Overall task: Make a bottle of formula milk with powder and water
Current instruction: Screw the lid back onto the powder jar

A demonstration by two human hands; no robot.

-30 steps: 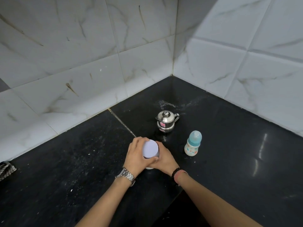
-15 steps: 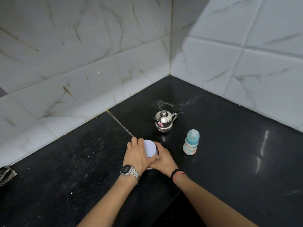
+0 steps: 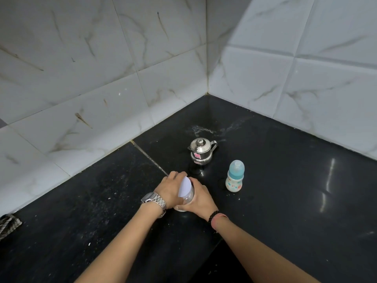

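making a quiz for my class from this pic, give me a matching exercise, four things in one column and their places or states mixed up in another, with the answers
Things:
1. steel pot
2. baby bottle
3. white lid
4. cloth

Descriptions:
A. tilted, lifting off a jar held between the left hand and the right hand
B. at the left edge of the counter
C. upright, teal cap on
D. nearest the wall corner, lidded

Pairs: 1-D, 2-C, 3-A, 4-B

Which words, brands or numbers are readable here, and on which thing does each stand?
None can be read.
Kettle: pink sticker, print too small.
Baby bottle: coloured pictures only, no readable text.
Jar in both hands: no label visible.
Watch: face not readable.
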